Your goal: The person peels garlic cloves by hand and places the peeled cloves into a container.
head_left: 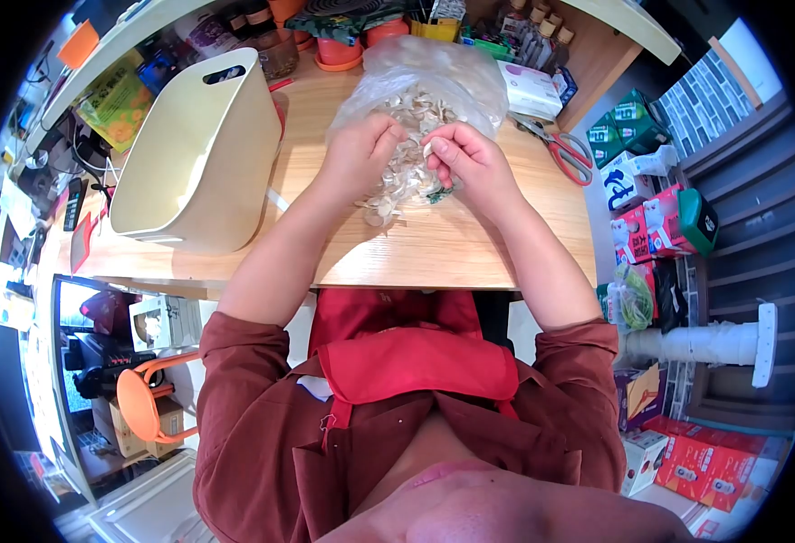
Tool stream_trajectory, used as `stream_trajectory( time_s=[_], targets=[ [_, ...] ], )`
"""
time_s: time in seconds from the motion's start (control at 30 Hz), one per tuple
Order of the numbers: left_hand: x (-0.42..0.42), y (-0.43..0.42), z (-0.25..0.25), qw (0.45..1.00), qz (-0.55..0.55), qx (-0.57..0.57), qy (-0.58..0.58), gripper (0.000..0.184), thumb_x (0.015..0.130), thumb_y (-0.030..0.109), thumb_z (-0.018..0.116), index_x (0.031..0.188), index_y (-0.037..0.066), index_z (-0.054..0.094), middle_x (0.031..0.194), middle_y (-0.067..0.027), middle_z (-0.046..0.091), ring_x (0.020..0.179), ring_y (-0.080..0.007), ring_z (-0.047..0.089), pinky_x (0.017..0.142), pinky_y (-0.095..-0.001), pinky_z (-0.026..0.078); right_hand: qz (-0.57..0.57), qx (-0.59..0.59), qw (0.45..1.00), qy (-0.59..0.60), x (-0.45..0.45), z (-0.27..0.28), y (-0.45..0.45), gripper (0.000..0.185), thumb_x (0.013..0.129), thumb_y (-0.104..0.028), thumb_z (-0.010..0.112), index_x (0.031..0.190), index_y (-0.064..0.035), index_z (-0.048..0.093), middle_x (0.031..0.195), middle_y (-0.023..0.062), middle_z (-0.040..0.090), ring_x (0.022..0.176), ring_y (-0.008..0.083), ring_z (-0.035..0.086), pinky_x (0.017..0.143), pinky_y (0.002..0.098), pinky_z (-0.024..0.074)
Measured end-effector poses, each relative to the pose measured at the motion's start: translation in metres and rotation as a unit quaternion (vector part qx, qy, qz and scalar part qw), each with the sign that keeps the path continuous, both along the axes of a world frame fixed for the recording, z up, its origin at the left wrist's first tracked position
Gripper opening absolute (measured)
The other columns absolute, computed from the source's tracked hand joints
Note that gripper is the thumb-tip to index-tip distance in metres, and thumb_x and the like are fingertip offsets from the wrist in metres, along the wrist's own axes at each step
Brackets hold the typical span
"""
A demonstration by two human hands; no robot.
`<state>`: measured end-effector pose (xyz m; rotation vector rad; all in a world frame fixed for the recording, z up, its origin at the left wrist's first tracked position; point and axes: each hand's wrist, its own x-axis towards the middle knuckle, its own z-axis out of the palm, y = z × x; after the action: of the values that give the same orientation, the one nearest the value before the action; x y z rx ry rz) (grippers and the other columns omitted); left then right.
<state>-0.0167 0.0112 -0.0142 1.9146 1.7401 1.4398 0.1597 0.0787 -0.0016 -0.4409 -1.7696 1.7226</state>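
Observation:
A pile of pale, flaky pieces (pixel 416 163) lies at the mouth of a clear plastic bag (pixel 443 68) on the wooden table. My right hand (pixel 470 158) is over the pile's right side, with thumb and forefinger pinched on a small pale piece (pixel 429 148). My left hand (pixel 366 152) is closed at the pile's left side, its fingertips curled in; what they hold is hidden. The hands are a short gap apart. Near the table's front, some pieces have spilled, and a bit of dark green (pixel 438 195) shows beneath my right hand.
A tall cream bin (pixel 244 154) stands on the left of the table (pixel 416 258). Red-handled scissors (pixel 565 154) lie at the right, near a white box (pixel 530 89). Small corked bottles (pixel 542 41) and orange pots (pixel 339 50) line the back under a shelf.

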Motion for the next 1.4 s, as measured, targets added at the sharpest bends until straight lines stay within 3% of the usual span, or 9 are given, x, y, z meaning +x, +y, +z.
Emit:
stream_trajectory(
  time_s=[0.07,0.17,0.27,0.5,0.6,0.9,1.1,1.23,1.4],
  targets=[
    [0.002,0.001,0.0,1.0,0.014,0.006,0.009,0.014,0.088,0.012,0.046,0.091,0.005,0.059,0.066,-0.0012,0.051,0.065,-0.0085,0.049,0.06,-0.023,0.041,0.005,-0.018,1.0,0.003,0.0,-0.001,0.001,0.014,0.09,-0.014,0.05,0.096,-0.0018,0.054,0.074,0.0022,0.057,0.061,0.0063,0.048,0.054,0.0196,0.0413],
    [0.007,-0.007,0.016,0.987,-0.009,-0.11,-0.119,0.016,0.09,0.014,0.046,0.091,0.004,0.058,0.066,-0.0001,0.051,0.065,-0.0088,0.049,0.06,-0.0241,0.041,0.017,-0.067,0.997,0.028,0.0,0.001,0.001,0.013,0.09,-0.012,0.05,0.097,-0.002,0.054,0.074,0.0029,0.057,0.06,0.0063,0.048,0.053,0.0197,0.0409],
    [0.007,-0.006,0.016,0.978,-0.055,-0.101,-0.173,0.017,0.09,0.017,0.047,0.089,0.003,0.057,0.067,0.0014,0.05,0.065,-0.0071,0.047,0.058,-0.0234,0.04,0.016,-0.083,0.996,0.042,-0.001,0.001,0.0,0.011,0.09,-0.013,0.05,0.095,-0.0042,0.054,0.075,0.0028,0.057,0.059,0.0063,0.048,0.053,0.0187,0.0397],
    [0.011,-0.007,0.009,0.972,-0.195,-0.074,-0.107,0.015,0.088,0.018,0.053,0.085,0.003,0.057,0.069,0.0043,0.049,0.063,-0.0036,0.041,0.055,-0.0205,0.035,0.039,-0.078,0.996,0.031,-0.001,-0.002,-0.001,0.008,0.087,-0.013,0.054,0.09,-0.0053,0.051,0.073,0.0032,0.057,0.056,0.0062,0.048,0.049,0.0194,0.0379],
    [0.012,-0.011,0.015,0.951,-0.221,-0.124,-0.178,0.014,0.089,0.017,0.053,0.085,0.004,0.057,0.07,0.0044,0.049,0.065,-0.0028,0.041,0.056,-0.0192,0.035,0.067,-0.139,0.987,0.056,0.001,-0.004,0.002,0.01,0.086,-0.014,0.057,0.089,-0.0058,0.051,0.072,0.0035,0.057,0.055,0.0067,0.048,0.048,0.0193,0.0375],
    [0.011,-0.012,0.008,0.93,-0.251,-0.174,-0.204,0.011,0.088,0.014,0.055,0.086,0.004,0.053,0.077,0.0037,0.051,0.07,-0.0031,0.044,0.061,-0.0185,0.037,0.153,-0.268,0.948,0.08,0.004,-0.006,0.009,0.01,0.083,-0.012,0.059,0.086,-0.0065,0.051,0.071,0.005,0.058,0.055,0.0082,0.049,0.047,0.0199,0.0361],
    [0.011,-0.008,-0.004,0.933,-0.265,-0.131,-0.204,0.01,0.087,0.013,0.055,0.086,0.003,0.053,0.078,0.0031,0.052,0.072,-0.0046,0.045,0.062,-0.0201,0.037,0.194,-0.336,0.917,0.089,0.006,-0.007,0.013,0.008,0.082,-0.009,0.058,0.086,-0.0053,0.051,0.073,0.0078,0.058,0.058,0.0109,0.051,0.047,0.0202,0.0358],
    [0.014,-0.019,0.02,0.961,-0.218,-0.14,-0.097,0.012,0.085,0.013,0.056,0.09,0.003,0.054,0.077,0.0019,0.052,0.073,-0.005,0.046,0.062,-0.0203,0.037,0.202,-0.365,0.903,0.099,0.007,-0.01,0.015,0.008,0.083,-0.008,0.057,0.086,-0.0044,0.051,0.076,0.0097,0.058,0.059,0.012,0.052,0.047,0.0205,0.0363],
    [0.014,-0.015,0.012,0.915,-0.262,-0.167,-0.257,0.014,0.087,0.018,0.054,0.087,0.003,0.053,0.067,0.0037,0.045,0.059,-0.0038,0.039,0.052,-0.0195,0.03,0.215,-0.321,0.915,0.115,0.006,-0.006,0.013,0.009,0.084,-0.011,0.057,0.086,-0.0051,0.051,0.073,0.0086,0.059,0.058,0.0115,0.051,0.047,0.02,0.0356]
  ],
)
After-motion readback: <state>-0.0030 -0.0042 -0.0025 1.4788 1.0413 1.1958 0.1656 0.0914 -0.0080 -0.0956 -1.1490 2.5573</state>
